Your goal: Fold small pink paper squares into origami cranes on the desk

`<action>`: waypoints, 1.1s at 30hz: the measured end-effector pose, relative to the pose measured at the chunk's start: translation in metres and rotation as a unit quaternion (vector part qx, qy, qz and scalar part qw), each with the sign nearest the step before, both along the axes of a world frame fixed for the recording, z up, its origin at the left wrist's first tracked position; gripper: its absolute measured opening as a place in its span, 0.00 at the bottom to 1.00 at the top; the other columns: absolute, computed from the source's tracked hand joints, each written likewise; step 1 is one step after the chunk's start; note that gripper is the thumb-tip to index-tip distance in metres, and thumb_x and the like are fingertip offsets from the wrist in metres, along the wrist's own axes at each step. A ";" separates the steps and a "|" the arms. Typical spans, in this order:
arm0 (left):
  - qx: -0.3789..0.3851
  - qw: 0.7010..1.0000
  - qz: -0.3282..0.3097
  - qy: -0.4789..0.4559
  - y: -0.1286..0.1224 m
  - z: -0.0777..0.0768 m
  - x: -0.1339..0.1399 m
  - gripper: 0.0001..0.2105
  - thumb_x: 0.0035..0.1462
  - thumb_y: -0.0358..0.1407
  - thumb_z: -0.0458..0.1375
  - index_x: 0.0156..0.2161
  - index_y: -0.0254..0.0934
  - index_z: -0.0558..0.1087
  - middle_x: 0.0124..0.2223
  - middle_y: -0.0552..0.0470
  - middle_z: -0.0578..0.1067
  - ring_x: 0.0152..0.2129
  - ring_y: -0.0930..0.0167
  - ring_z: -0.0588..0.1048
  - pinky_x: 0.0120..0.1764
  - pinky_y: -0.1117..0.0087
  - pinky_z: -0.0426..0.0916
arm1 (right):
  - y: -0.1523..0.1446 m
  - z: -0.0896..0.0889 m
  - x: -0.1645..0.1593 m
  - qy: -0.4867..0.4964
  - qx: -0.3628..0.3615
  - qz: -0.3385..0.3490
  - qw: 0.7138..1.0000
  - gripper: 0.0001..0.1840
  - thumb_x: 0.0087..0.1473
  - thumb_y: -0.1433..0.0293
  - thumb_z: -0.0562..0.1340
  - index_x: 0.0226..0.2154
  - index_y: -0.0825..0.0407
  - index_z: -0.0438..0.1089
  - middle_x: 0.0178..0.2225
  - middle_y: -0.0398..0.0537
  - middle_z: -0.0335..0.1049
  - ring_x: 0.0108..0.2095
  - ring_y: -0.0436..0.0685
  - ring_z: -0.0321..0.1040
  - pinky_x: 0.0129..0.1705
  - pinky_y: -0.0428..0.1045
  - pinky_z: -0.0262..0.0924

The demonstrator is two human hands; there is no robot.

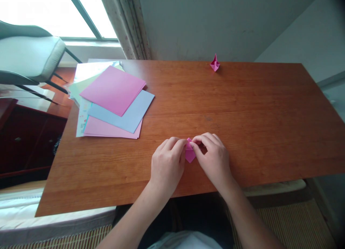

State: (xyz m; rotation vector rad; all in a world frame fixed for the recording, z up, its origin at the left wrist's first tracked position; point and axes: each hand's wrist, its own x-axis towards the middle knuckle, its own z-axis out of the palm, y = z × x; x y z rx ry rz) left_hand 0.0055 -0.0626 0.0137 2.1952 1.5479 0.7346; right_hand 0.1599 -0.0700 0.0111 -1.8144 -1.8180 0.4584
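Note:
A small piece of folded pink paper (190, 155) is held between my two hands near the front edge of the wooden table. My left hand (168, 161) pinches its left side, with the fingers curled together. On the other side, my right hand (212, 155) grips the upper right part between thumb and forefinger. The fingers cover both side edges of the paper, so only its middle and pointed lower end show. Far off at the table's back edge stands a finished-looking pink origami figure (215, 64) with one tall point.
Pink sheets (115, 89), a blue sheet (137, 112) and other papers lie in a loose pile on the left of the wooden table (256, 116). A pale chair (29, 55) stands by the window, beside a curtain (129, 22). A wall borders the table's back.

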 end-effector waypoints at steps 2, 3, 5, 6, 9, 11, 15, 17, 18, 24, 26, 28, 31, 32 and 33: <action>-0.003 1.000 -0.001 0.008 0.000 0.000 0.000 0.06 0.66 0.31 0.54 0.40 0.39 0.75 0.38 0.52 0.78 0.35 0.69 0.75 0.37 0.69 0.67 | 0.000 0.000 0.000 0.000 0.002 -0.001 1.000 0.07 0.61 0.67 0.64 0.31 0.48 0.71 0.34 0.44 0.74 0.37 0.57 0.66 0.40 0.51 0.59; -0.005 1.000 -0.002 0.011 0.000 0.001 0.001 0.06 0.66 0.31 0.54 0.40 0.39 0.75 0.38 0.52 0.78 0.35 0.69 0.75 0.37 0.69 0.67 | 0.000 -0.001 0.000 -0.001 0.003 -0.001 1.000 0.07 0.61 0.67 0.64 0.31 0.48 0.71 0.34 0.44 0.74 0.37 0.57 0.66 0.40 0.51 0.59; -0.006 1.000 -0.004 0.015 0.000 0.001 0.001 0.07 0.66 0.31 0.54 0.40 0.39 0.74 0.39 0.52 0.78 0.35 0.68 0.75 0.37 0.68 0.67 | 0.000 -0.001 0.000 -0.005 0.003 0.000 1.000 0.07 0.61 0.67 0.64 0.31 0.48 0.71 0.34 0.44 0.74 0.37 0.57 0.66 0.40 0.51 0.59; -0.006 1.000 -0.006 0.016 0.000 0.001 0.001 0.07 0.67 0.32 0.53 0.41 0.39 0.74 0.39 0.52 0.77 0.36 0.68 0.75 0.38 0.68 0.67 | 0.000 -0.001 0.000 -0.007 0.002 0.001 1.000 0.07 0.61 0.66 0.64 0.31 0.48 0.71 0.34 0.44 0.74 0.37 0.57 0.66 0.40 0.51 0.59; -0.007 1.000 -0.011 0.015 0.001 0.001 0.000 0.07 0.67 0.32 0.53 0.44 0.39 0.74 0.41 0.51 0.78 0.37 0.67 0.75 0.39 0.67 0.68 | 0.001 -0.002 0.001 -0.011 -0.003 0.004 1.000 0.06 0.61 0.66 0.64 0.31 0.48 0.71 0.34 0.43 0.74 0.37 0.57 0.66 0.40 0.51 0.58; -0.009 1.000 -0.014 0.010 0.002 0.002 -0.001 0.07 0.67 0.31 0.53 0.44 0.39 0.74 0.42 0.51 0.78 0.37 0.67 0.74 0.40 0.66 0.68 | 0.001 -0.002 0.001 -0.014 -0.006 0.006 1.000 0.05 0.60 0.67 0.65 0.31 0.47 0.71 0.33 0.43 0.73 0.37 0.56 0.66 0.39 0.50 0.58; -0.001 1.000 -0.016 0.010 0.002 0.002 -0.001 0.07 0.66 0.31 0.54 0.44 0.39 0.74 0.42 0.51 0.78 0.38 0.67 0.74 0.41 0.66 0.68 | 0.002 -0.001 0.001 -0.018 -0.008 0.008 1.000 0.05 0.60 0.67 0.65 0.31 0.47 0.72 0.33 0.43 0.73 0.37 0.57 0.66 0.39 0.50 0.58; 0.005 1.000 -0.015 0.020 0.002 0.002 -0.002 0.07 0.67 0.32 0.53 0.44 0.39 0.74 0.42 0.51 0.78 0.37 0.67 0.73 0.40 0.66 0.67 | 0.002 0.000 0.001 -0.019 -0.007 0.008 1.000 0.06 0.60 0.66 0.64 0.31 0.48 0.72 0.33 0.44 0.74 0.37 0.57 0.66 0.39 0.50 0.58; 0.006 1.000 -0.015 0.026 0.002 0.002 -0.002 0.07 0.67 0.32 0.53 0.44 0.39 0.74 0.42 0.51 0.78 0.37 0.67 0.73 0.40 0.66 0.67 | 0.002 0.000 0.001 -0.021 -0.005 0.008 1.000 0.06 0.61 0.66 0.64 0.32 0.48 0.72 0.33 0.44 0.74 0.37 0.57 0.66 0.39 0.50 0.58; 0.014 0.998 -0.016 0.059 0.001 0.002 0.002 0.07 0.67 0.31 0.53 0.42 0.40 0.74 0.40 0.52 0.77 0.35 0.67 0.72 0.38 0.67 0.65 | 0.001 -0.001 0.000 -0.029 0.003 0.010 1.000 0.06 0.62 0.67 0.63 0.32 0.47 0.72 0.34 0.45 0.73 0.37 0.57 0.66 0.39 0.51 0.58; 0.016 0.998 -0.002 0.069 0.000 0.002 0.006 0.07 0.66 0.31 0.53 0.42 0.40 0.73 0.41 0.51 0.77 0.36 0.67 0.72 0.39 0.66 0.65 | 0.000 -0.002 0.000 -0.032 0.006 0.011 0.999 0.06 0.62 0.67 0.62 0.32 0.47 0.72 0.34 0.45 0.73 0.37 0.58 0.66 0.39 0.51 0.58; 0.012 0.996 0.012 0.089 -0.001 0.003 0.012 0.06 0.65 0.33 0.53 0.41 0.40 0.73 0.41 0.50 0.77 0.35 0.66 0.71 0.39 0.65 0.65 | 0.000 -0.003 -0.001 -0.032 0.009 0.010 0.999 0.06 0.62 0.68 0.61 0.32 0.47 0.72 0.34 0.46 0.73 0.37 0.58 0.66 0.39 0.51 0.58; 0.013 0.993 0.016 0.120 -0.003 0.004 0.017 0.06 0.65 0.34 0.54 0.43 0.40 0.72 0.41 0.50 0.77 0.36 0.64 0.71 0.40 0.63 0.65 | -0.001 -0.003 -0.001 -0.035 0.010 0.010 0.999 0.06 0.62 0.69 0.61 0.33 0.47 0.72 0.35 0.46 0.74 0.38 0.58 0.66 0.40 0.51 0.58; 0.013 0.992 0.014 0.126 -0.004 0.004 0.017 0.06 0.65 0.34 0.54 0.44 0.40 0.72 0.42 0.49 0.77 0.37 0.64 0.71 0.40 0.63 0.65 | -0.001 -0.003 -0.001 -0.038 0.010 0.011 0.999 0.06 0.62 0.69 0.61 0.33 0.47 0.72 0.35 0.46 0.74 0.38 0.59 0.66 0.40 0.51 0.58; 0.014 0.991 0.011 0.129 -0.004 0.004 0.016 0.06 0.65 0.33 0.54 0.45 0.40 0.72 0.42 0.49 0.77 0.37 0.64 0.71 0.40 0.63 0.65 | -0.001 -0.003 0.000 -0.041 0.010 0.012 0.999 0.06 0.62 0.69 0.61 0.33 0.48 0.72 0.35 0.46 0.74 0.38 0.59 0.66 0.40 0.51 0.58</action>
